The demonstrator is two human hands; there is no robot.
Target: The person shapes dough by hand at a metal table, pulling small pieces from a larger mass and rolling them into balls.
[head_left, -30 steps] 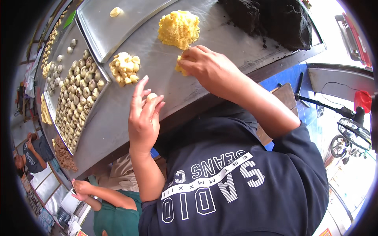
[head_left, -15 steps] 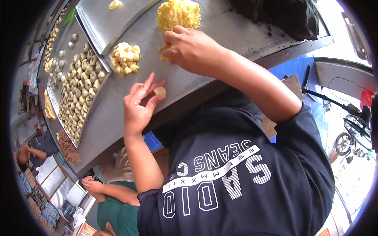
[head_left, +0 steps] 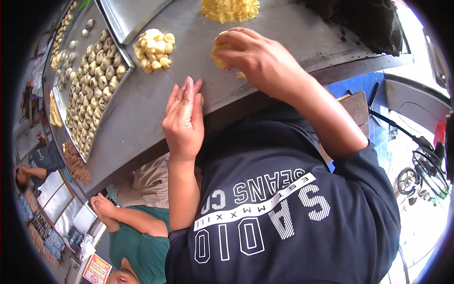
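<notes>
My right hand (head_left: 257, 57) curls its fingers over a small clump of yellow crumbly filling (head_left: 218, 60) on the metal table, just nearer than the large yellow mound (head_left: 230, 10). A stray bit of filling lies under the palm. My left hand (head_left: 183, 116) is held above the table's near edge, its fingers straight and close together with the thumb against them. A pale edge of the dough piece (head_left: 202, 99) shows by the thumb tip; the rest is hidden. Ahead and left of that hand is a pile of cut dough pieces (head_left: 153, 49).
A tray of round filled dough balls (head_left: 97, 90) stands at left, with brown crumbly filling (head_left: 75, 163) beyond its near end. An edged metal tray (head_left: 125, 23) lies at the back. A black mass (head_left: 364, 23) sits at far right. A person in green (head_left: 139, 239) works at left.
My right hand has drawn a clump of filling toward me, off the big mound. The left hand's fingers have straightened and closed together, covering most of the dough piece that showed before.
</notes>
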